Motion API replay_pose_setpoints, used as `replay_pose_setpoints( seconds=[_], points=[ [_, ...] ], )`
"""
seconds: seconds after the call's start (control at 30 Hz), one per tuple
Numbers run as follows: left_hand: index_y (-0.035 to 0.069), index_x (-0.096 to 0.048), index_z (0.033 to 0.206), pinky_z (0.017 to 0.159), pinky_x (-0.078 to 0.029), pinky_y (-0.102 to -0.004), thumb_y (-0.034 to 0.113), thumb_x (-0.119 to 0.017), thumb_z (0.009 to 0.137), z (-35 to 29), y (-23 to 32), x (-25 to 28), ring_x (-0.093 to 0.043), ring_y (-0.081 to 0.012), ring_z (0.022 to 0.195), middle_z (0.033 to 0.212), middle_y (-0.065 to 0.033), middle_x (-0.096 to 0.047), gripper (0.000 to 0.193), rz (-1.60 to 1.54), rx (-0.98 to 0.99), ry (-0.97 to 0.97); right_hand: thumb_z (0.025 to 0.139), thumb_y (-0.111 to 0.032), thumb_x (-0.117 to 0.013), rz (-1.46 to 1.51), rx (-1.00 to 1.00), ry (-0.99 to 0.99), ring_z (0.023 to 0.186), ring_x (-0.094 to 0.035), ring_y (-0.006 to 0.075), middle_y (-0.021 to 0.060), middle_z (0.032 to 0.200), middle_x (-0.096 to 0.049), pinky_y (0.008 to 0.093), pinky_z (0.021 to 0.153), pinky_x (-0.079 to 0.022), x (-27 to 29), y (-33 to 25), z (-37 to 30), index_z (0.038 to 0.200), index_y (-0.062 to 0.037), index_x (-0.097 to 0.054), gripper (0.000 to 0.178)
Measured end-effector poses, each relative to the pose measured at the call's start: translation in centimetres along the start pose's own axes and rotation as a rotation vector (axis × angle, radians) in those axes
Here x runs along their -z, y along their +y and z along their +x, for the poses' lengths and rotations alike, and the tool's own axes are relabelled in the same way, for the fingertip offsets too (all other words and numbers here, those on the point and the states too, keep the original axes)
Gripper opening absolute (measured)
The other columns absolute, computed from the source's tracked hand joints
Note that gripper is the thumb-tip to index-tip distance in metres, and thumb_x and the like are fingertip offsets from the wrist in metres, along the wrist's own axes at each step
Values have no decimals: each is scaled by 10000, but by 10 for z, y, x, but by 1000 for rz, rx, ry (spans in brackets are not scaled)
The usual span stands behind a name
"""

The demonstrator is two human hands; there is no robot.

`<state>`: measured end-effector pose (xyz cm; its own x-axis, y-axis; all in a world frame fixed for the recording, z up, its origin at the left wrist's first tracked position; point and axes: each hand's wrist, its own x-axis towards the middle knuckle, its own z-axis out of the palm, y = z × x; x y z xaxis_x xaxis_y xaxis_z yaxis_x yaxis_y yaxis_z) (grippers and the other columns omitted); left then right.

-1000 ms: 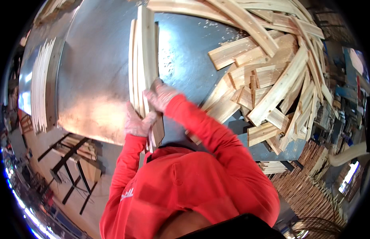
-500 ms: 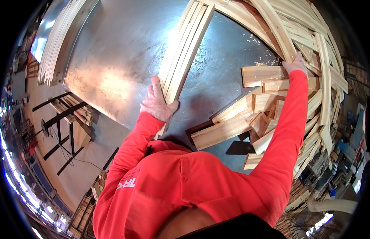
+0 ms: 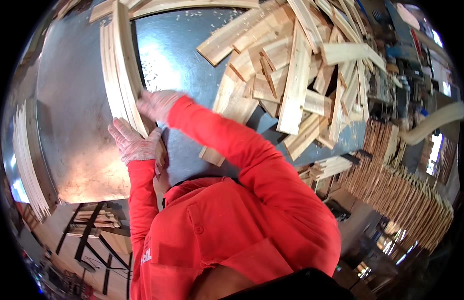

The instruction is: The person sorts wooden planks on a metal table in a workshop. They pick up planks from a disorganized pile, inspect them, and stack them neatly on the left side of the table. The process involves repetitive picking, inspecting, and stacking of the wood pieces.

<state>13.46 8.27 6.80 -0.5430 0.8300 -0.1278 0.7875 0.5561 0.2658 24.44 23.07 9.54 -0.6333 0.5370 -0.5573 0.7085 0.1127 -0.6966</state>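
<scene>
Several long, pale wooden boards (image 3: pixel 112 75) stand on edge side by side in a bundle on the metal table (image 3: pixel 72 100). My left hand (image 3: pixel 134 142), in a light glove, grips the bundle near its close end, fingers along the left side and thumb on the right. A further wooden board (image 3: pixel 123 45) lies along the bundle's right side, its top rising higher at the far end. Against that board is my right hand (image 3: pixel 159 105), also gloved and slightly blurred, its fingers closed at the edge and partly hidden.
A loose heap of wooden boards (image 3: pixel 294 75) covers the table's right side. Another row of boards (image 3: pixel 28 160) stands at the far left. More boards (image 3: pixel 192 6) lie across the back. Beyond the right edge is a large wood stack (image 3: pixel 397 175); a black metal frame (image 3: pixel 89 235) stands below left.
My right hand has come from the heap on the right over to the bundle, bringing a board alongside it. My left hand stays on the bundle. The view has turned toward the right.
</scene>
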Motion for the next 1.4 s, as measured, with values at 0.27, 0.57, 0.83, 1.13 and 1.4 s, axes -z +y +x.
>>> replay_pose_setpoints(
  seconds=[0.27,0.57,0.83,1.13,1.4],
  points=[
    [143,-118,1536,1102,-349,-457,396,-771,716,2,0,2,-293,-425,1389,1568,-233,-164,1079,79,107,-98,702,-556,-742,-21,-1028,1076,1153,-556,401,253,1301,-540,386,1026,-427,123,222,-177,1468,-18,-307,1032],
    [101,-154,1523,1093,-342,-476,432,-742,747,-15,-23,19,-330,-410,1376,1554,-249,-185,1028,57,130,-99,661,-467,-813,-214,-508,919,1284,-456,391,276,1387,-438,422,1079,-379,20,126,-188,1493,-65,-280,1067],
    [111,-93,1541,1097,-334,-480,432,-808,675,-40,-46,32,-343,-413,1359,1494,-263,-294,1168,46,256,-193,745,-425,-794,1357,102,200,1057,-574,300,228,1280,-513,390,911,-482,-25,120,-76,1422,-50,-385,876],
    [3,-361,1446,984,-497,-370,324,-794,747,-40,-148,25,-574,-295,1159,1291,-190,-560,882,-1948,312,-675,730,-494,-783,2304,327,-388,984,-587,356,305,1203,-522,436,864,-525,-45,71,-47,1399,-71,-403,878],
    [17,-572,1239,899,-538,-449,342,-506,976,-41,-117,-21,-639,-302,1020,1144,-170,-652,423,-2548,445,-432,743,-190,-745,1712,179,-241,881,-614,280,115,1035,-598,410,842,-555,-128,25,2,1272,-3,-489,617]
  ],
)
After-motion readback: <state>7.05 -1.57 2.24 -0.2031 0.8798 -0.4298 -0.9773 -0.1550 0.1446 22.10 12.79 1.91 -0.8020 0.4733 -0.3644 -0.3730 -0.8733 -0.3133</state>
